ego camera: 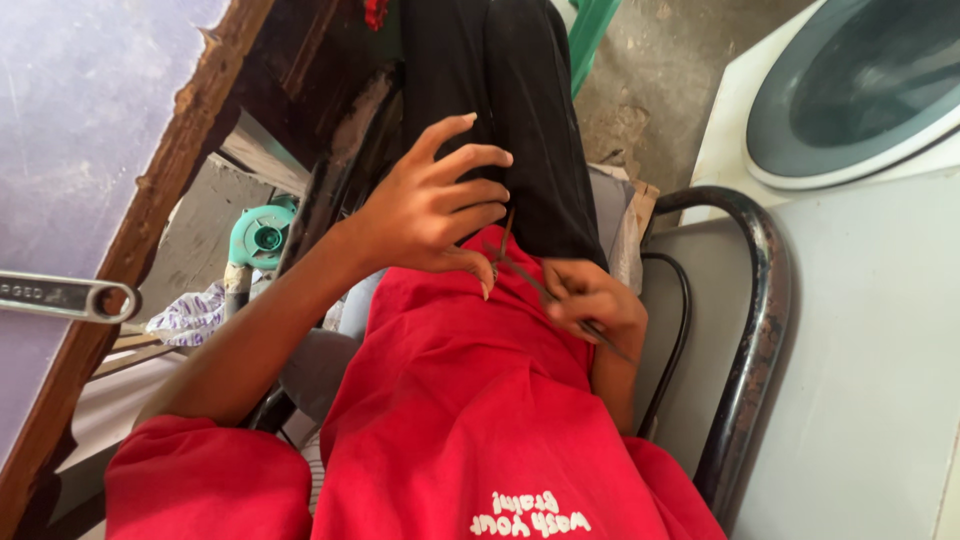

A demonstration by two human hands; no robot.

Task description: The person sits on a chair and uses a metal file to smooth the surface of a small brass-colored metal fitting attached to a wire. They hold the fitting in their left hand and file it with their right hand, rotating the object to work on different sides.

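My left hand (pixel 430 205) hovers over my lap with its fingers spread apart, the thumb tip close to a thin dark metal tool (pixel 515 268). My right hand (pixel 597 303) is closed around that tool's other end, and a slim dark tip sticks out below the fist. Both hands sit above my red shirt (pixel 450 400) and black trousers (pixel 520 110). Whether the left thumb touches the tool cannot be told.
An adjustable wrench (pixel 65 297) lies on a purple tabletop with a worn wooden edge (pixel 150 210) at left. A black metal chair arm (pixel 760 300) and a black cable (pixel 682 320) curve at right, beside a white washing machine (pixel 860 90). A teal plastic part (pixel 262 235) sits below the table.
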